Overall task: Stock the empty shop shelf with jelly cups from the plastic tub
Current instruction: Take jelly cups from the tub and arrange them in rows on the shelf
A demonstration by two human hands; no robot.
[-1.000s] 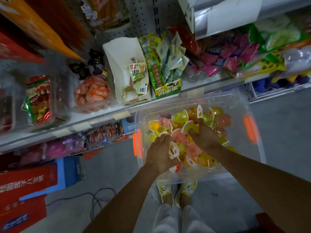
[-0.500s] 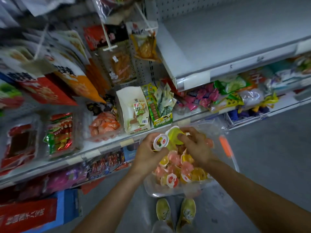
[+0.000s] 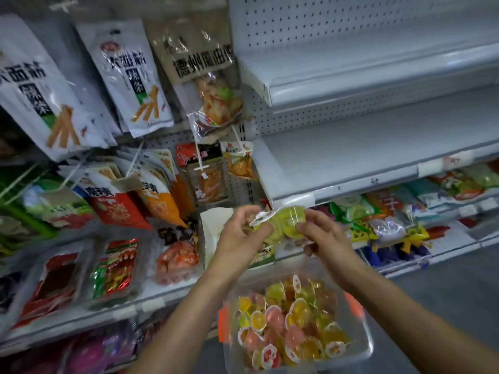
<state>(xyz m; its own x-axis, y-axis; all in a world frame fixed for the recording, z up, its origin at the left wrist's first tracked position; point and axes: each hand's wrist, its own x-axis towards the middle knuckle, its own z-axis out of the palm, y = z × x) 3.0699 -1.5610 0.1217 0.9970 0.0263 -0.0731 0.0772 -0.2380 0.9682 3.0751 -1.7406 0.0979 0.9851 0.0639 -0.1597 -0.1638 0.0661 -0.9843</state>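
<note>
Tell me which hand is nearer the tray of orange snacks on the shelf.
Left. The left hand is just right of the tray of orange snacks; the right hand is farther right, past the jelly cups both hold.

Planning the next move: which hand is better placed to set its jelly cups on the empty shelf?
Probably right. The right hand holds green jelly cups below the front edge of the empty shelf; the left hand sits past its left end.
</note>
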